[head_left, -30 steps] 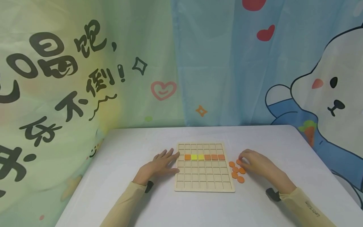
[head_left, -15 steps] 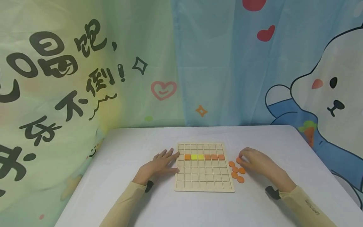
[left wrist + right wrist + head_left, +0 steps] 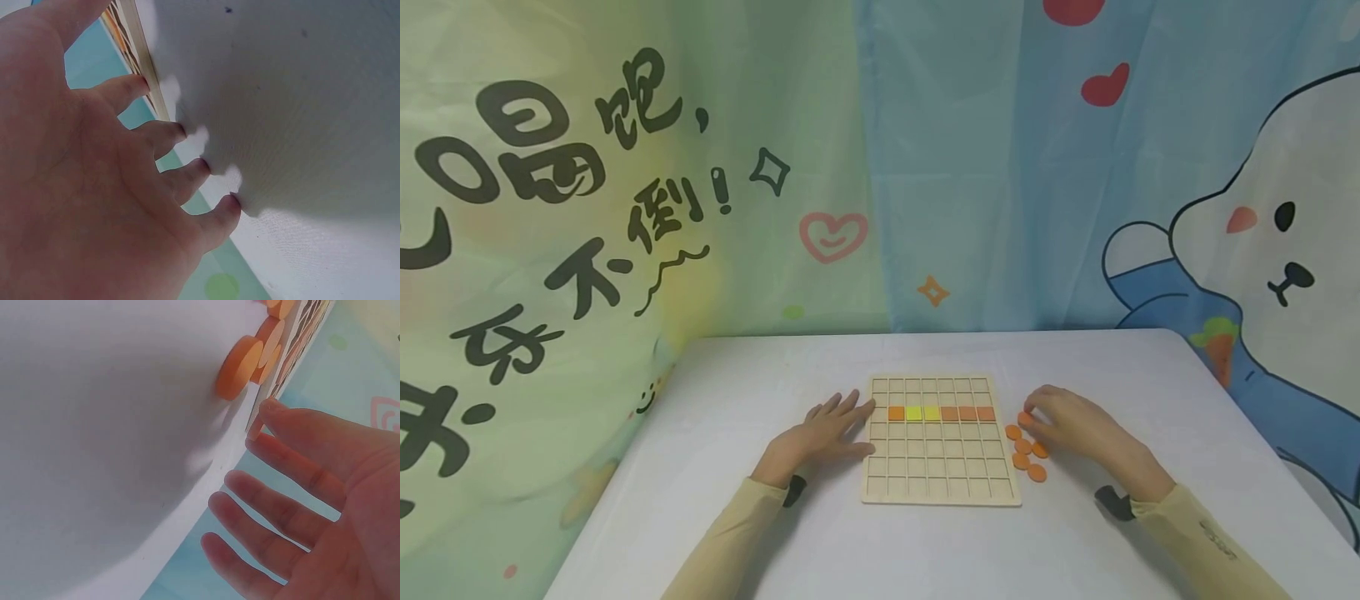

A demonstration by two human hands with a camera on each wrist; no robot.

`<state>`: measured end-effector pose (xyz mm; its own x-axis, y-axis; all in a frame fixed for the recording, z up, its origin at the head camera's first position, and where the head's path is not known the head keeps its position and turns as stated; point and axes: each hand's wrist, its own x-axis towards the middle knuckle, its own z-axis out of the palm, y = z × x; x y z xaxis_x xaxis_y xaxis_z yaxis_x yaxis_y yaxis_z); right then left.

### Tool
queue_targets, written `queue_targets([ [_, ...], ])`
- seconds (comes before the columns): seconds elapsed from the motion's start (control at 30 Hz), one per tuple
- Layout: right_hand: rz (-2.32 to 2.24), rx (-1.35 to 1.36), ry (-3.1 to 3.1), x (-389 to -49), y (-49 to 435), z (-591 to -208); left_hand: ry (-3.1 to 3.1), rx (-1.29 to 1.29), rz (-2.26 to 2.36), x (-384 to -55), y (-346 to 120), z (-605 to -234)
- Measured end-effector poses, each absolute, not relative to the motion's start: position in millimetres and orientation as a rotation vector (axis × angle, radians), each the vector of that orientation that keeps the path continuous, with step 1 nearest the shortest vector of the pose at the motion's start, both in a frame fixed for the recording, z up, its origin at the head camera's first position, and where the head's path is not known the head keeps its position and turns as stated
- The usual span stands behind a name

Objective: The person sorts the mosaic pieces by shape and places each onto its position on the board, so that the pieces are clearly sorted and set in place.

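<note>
A pale wooden grid board (image 3: 942,460) lies flat on the table. One row of its squares is coloured: an orange square (image 3: 896,414), yellow squares (image 3: 922,414) and darker orange squares (image 3: 967,414). My left hand (image 3: 822,435) has its fingers spread on the table, with thumb and index finger touching the board's left edge. To the right of the board, my right hand (image 3: 1075,423) pinches an orange round disc (image 3: 257,428) between thumb and index finger. The other fingers of that hand are loosely extended. The thumb and index finger partly hide the disc.
Several loose orange discs (image 3: 1022,447) lie on the white table (image 3: 820,542) between the board's right edge and my right hand. A printed cloth (image 3: 955,167) hangs behind the table's far edge.
My right hand has shifted slightly away from me and to the left, carrying the pinched disc nearer the board. The left hand stays in place at the board's edge.
</note>
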<state>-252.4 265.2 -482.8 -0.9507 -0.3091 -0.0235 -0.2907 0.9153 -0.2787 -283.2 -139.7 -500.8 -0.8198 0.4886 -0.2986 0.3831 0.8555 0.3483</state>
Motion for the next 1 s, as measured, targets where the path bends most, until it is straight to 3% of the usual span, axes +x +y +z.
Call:
queue_targets([
  [1.0,-0.422,-0.464,2.970,-258,246,-478,2.647,0.642,0.380,-284,-139,-501],
])
